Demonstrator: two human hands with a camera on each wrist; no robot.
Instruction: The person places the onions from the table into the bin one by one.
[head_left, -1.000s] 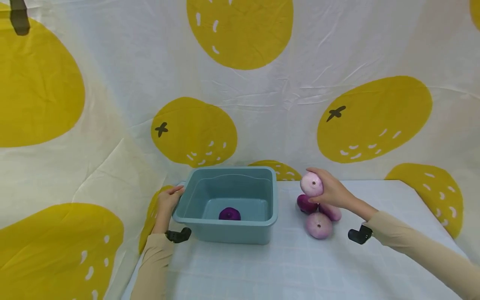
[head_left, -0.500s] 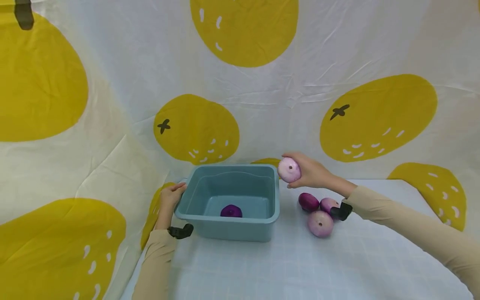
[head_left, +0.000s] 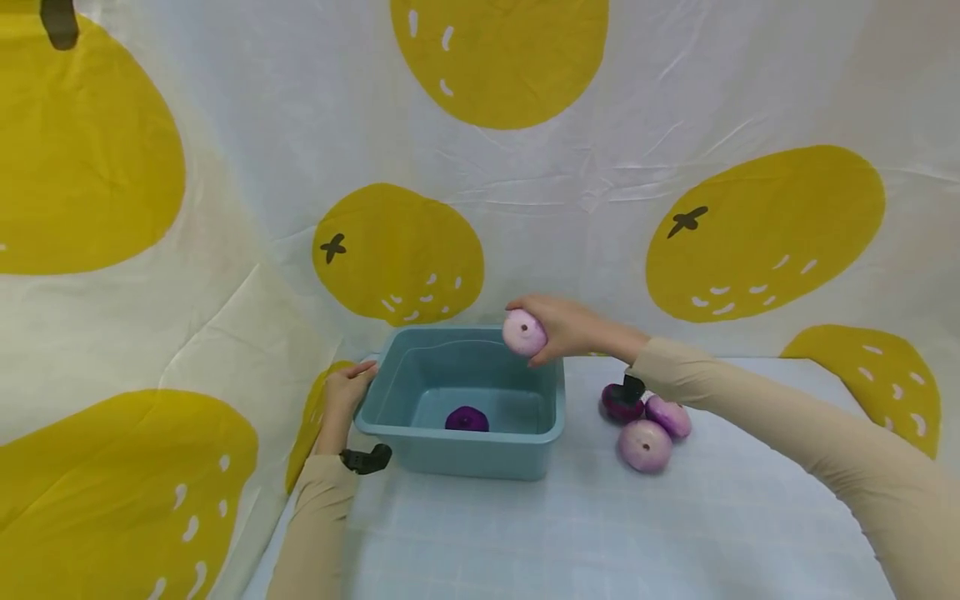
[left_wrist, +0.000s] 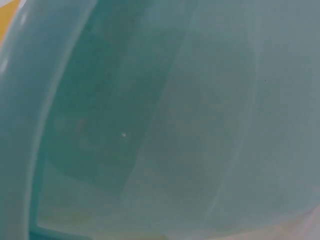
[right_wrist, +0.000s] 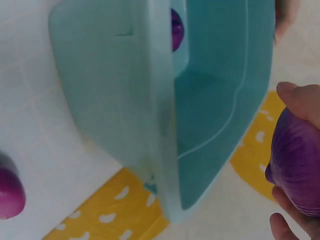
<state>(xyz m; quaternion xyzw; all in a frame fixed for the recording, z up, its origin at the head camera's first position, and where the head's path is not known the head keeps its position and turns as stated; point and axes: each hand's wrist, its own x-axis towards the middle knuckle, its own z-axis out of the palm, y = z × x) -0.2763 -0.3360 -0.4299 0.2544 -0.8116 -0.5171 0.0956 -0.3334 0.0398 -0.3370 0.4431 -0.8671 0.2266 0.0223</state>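
Observation:
My right hand [head_left: 566,325] holds a red onion [head_left: 524,333] above the right back part of a blue-green plastic basin [head_left: 472,454]. In the right wrist view the thumb and fingers [right_wrist: 302,102] grip the purple onion [right_wrist: 300,160] from two sides. Inside the basin, on its floor, lies one dark purple onion [head_left: 467,419]. My left hand [head_left: 348,390] holds the basin's left rim, its fingertips partly hidden there. The left wrist view is filled by the basin wall [left_wrist: 200,125], with no fingers showing.
Right of the basin sit a dark onion [head_left: 621,407], a lilac onion [head_left: 670,416] and a paler onion [head_left: 645,447], close together. A light checked cloth [head_left: 540,542] covers the table. Behind hangs a white curtain [head_left: 555,208] with yellow fruit prints.
The right hand has lifted the onion from beside the others and carried it left, over the basin. My left hand stays at the basin's left rim.

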